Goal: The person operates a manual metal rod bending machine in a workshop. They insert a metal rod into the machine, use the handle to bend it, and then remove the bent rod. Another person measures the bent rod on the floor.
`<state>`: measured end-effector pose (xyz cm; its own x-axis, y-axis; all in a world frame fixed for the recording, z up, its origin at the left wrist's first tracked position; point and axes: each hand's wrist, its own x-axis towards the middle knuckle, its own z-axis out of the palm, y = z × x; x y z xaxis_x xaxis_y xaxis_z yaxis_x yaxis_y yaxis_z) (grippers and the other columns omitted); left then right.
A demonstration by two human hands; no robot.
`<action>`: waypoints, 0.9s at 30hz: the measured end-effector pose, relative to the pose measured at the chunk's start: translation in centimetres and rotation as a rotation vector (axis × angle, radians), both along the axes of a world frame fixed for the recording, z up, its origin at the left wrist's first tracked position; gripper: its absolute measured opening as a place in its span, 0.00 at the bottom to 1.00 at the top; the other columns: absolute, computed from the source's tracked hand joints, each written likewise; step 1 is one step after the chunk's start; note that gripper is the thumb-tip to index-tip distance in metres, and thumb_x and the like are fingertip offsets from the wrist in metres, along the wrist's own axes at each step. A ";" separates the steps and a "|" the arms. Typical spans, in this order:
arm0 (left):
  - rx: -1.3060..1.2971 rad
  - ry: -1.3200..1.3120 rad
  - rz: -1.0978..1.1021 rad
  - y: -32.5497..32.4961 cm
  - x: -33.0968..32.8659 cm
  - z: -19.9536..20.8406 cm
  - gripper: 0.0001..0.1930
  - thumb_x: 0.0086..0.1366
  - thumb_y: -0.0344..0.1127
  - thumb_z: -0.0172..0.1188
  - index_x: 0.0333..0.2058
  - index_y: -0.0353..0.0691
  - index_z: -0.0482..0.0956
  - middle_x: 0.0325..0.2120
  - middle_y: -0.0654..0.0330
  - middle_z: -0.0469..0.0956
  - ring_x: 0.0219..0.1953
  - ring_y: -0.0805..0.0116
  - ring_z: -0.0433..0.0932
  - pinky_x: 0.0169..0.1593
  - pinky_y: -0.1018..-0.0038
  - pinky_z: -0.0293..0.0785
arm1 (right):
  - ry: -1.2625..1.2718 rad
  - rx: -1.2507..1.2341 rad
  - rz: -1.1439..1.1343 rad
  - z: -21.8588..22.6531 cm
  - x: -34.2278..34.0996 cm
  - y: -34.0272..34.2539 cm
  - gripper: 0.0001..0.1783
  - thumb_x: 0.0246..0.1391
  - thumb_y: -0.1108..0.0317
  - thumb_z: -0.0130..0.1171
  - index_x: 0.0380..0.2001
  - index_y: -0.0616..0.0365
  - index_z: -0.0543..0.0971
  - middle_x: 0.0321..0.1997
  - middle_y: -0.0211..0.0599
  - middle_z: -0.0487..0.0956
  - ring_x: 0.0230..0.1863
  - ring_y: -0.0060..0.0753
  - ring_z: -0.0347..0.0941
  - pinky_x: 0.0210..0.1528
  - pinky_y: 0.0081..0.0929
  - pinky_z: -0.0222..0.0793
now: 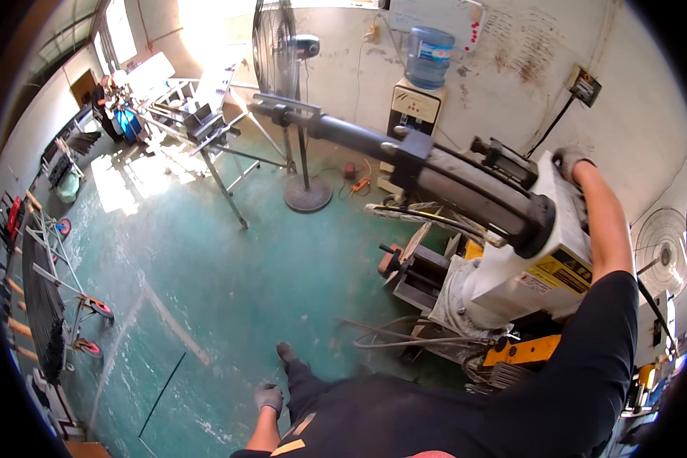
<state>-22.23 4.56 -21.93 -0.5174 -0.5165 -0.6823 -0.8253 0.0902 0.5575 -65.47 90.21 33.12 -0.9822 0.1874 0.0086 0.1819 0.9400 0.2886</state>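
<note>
My right arm reaches over a large machine with a white housing (504,282) and a long dark cylindrical arm (343,133). At the top edge of that housing, my right hand (571,162), in a grey glove, is curled over the corner; its fingertips are partly hidden. A small dark motor-like unit (507,162) sits beside this hand on the machine. Low at my left side hangs my left hand (269,398), also gloved in grey, away from the machine. Its fingers point downward out of clear sight, and I see no object in it.
A standing fan (307,195) and a water dispenser (412,107) are behind the machine. Metal stands (225,183) occupy the far left, near another person (103,107). A wheeled rack (72,282) lines the left side. Cables (404,336) loop beneath the machine; a thin rod (162,393) lies on the green floor.
</note>
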 end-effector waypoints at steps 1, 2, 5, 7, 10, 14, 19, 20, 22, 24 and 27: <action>-0.125 -0.017 -0.134 -1.7 -0.4 -1.5 0.18 0.66 0.40 0.64 0.46 0.32 0.90 0.37 0.43 0.90 0.40 0.51 0.91 0.47 0.59 0.85 | -0.050 0.090 -0.028 0.3 -0.7 -0.7 0.22 0.47 0.79 0.64 0.47 0.55 0.90 0.52 0.54 0.90 0.55 0.53 0.87 0.58 0.45 0.81; -0.261 -0.035 -0.258 -3.7 -0.9 -2.3 0.18 0.66 0.40 0.64 0.46 0.32 0.90 0.35 0.45 0.90 0.37 0.53 0.90 0.44 0.60 0.84 | 0.013 -0.030 -0.048 -0.1 -1.0 -2.9 0.20 0.49 0.79 0.63 0.47 0.56 0.88 0.52 0.56 0.89 0.55 0.55 0.87 0.57 0.46 0.80; -0.211 0.014 -0.282 -8.7 -6.8 -2.3 0.19 0.66 0.39 0.63 0.46 0.30 0.90 0.30 0.50 0.88 0.29 0.61 0.86 0.36 0.62 0.82 | 0.134 0.024 -0.148 -1.2 0.1 -4.3 0.21 0.55 0.80 0.59 0.51 0.55 0.87 0.53 0.56 0.89 0.57 0.57 0.86 0.60 0.45 0.80; -0.057 0.007 -0.353 -9.0 -15.7 3.0 0.20 0.66 0.40 0.63 0.46 0.29 0.89 0.30 0.50 0.88 0.29 0.61 0.86 0.36 0.62 0.82 | 0.127 0.096 -0.214 0.0 4.0 -0.8 0.22 0.57 0.81 0.56 0.53 0.54 0.87 0.55 0.56 0.88 0.60 0.57 0.85 0.62 0.46 0.79; -0.022 0.070 -0.115 -21.1 -21.3 -4.0 0.16 0.66 0.31 0.60 0.48 0.30 0.87 0.26 0.54 0.84 0.22 0.64 0.81 0.26 0.64 0.77 | 0.406 0.035 -0.392 -4.2 1.6 -5.1 0.22 0.67 0.65 0.53 0.60 0.53 0.85 0.62 0.58 0.85 0.66 0.58 0.82 0.69 0.50 0.76; 0.089 0.160 -0.089 -28.8 -32.0 -0.7 0.13 0.68 0.30 0.59 0.48 0.32 0.83 0.21 0.59 0.77 0.16 0.67 0.73 0.19 0.67 0.66 | 0.288 0.029 -0.772 -1.7 1.7 -11.1 0.27 0.64 0.51 0.62 0.60 0.54 0.86 0.65 0.59 0.82 0.68 0.58 0.80 0.70 0.49 0.75; -0.002 0.149 -0.088 -33.2 -42.5 1.0 0.12 0.73 0.31 0.58 0.51 0.45 0.85 0.27 0.60 0.80 0.23 0.65 0.77 0.24 0.67 0.70 | 0.335 0.054 -0.896 -4.0 1.3 -10.1 0.27 0.69 0.50 0.57 0.58 0.58 0.87 0.66 0.56 0.83 0.67 0.56 0.81 0.69 0.51 0.75; 0.010 0.131 -0.088 -33.3 -43.5 0.1 0.12 0.74 0.35 0.59 0.51 0.48 0.87 0.31 0.60 0.84 0.29 0.65 0.81 0.30 0.66 0.74 | 0.377 0.056 -0.888 -5.2 -0.5 -9.4 0.26 0.70 0.51 0.55 0.58 0.57 0.87 0.65 0.56 0.83 0.66 0.57 0.81 0.69 0.52 0.75; 0.037 0.082 -0.083 -32.7 -45.5 -1.4 0.12 0.76 0.41 0.61 0.50 0.55 0.92 0.41 0.60 0.91 0.42 0.65 0.90 0.40 0.64 0.83 | 0.535 0.108 -0.882 -5.6 0.4 -6.9 0.25 0.72 0.53 0.52 0.57 0.56 0.86 0.63 0.55 0.84 0.65 0.57 0.82 0.67 0.54 0.76; 0.218 0.172 -0.197 -29.0 -46.9 -0.3 0.10 0.70 0.31 0.59 0.45 0.36 0.86 0.25 0.58 0.82 0.21 0.66 0.78 0.26 0.70 0.76 | 0.636 0.192 -0.853 -5.9 1.1 -6.2 0.24 0.74 0.54 0.48 0.56 0.55 0.86 0.62 0.54 0.85 0.65 0.58 0.82 0.66 0.56 0.76; -0.016 0.182 -0.433 -28.3 -48.0 1.4 0.11 0.70 0.34 0.61 0.40 0.33 0.88 0.27 0.58 0.85 0.25 0.68 0.82 0.31 0.69 0.78 | 0.561 0.282 -0.868 -8.7 -3.4 -12.2 0.24 0.76 0.53 0.42 0.59 0.48 0.83 0.64 0.51 0.83 0.65 0.62 0.80 0.64 0.57 0.76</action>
